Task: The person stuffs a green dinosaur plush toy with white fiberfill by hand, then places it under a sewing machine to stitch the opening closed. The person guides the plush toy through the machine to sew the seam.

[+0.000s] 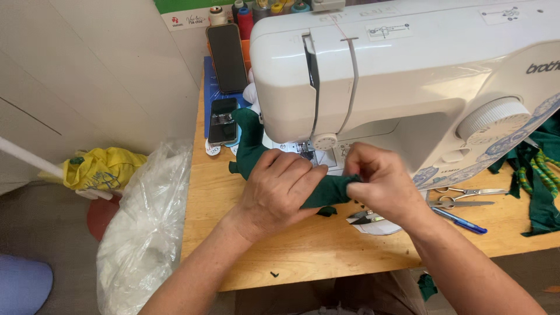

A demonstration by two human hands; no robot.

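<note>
A strip of dark green fabric (249, 143) lies on the wooden table (326, 251) and runs under the arm of a white sewing machine (402, 76). My left hand (279, 189) lies on the fabric in front of the needle and grips it. My right hand (376, 181) pinches the folded end of the same fabric (332, 189) between thumb and fingers. The presser foot (304, 149) sits just behind my hands, partly hidden by them.
Scissors (461, 198) and a blue pen (461, 221) lie right of my hands, with more green cloth (539, 181) at the far right. Two phones (226, 58) and thread spools (245, 17) stand at the back left. A clear plastic bag (143, 227) hangs beside the table's left edge.
</note>
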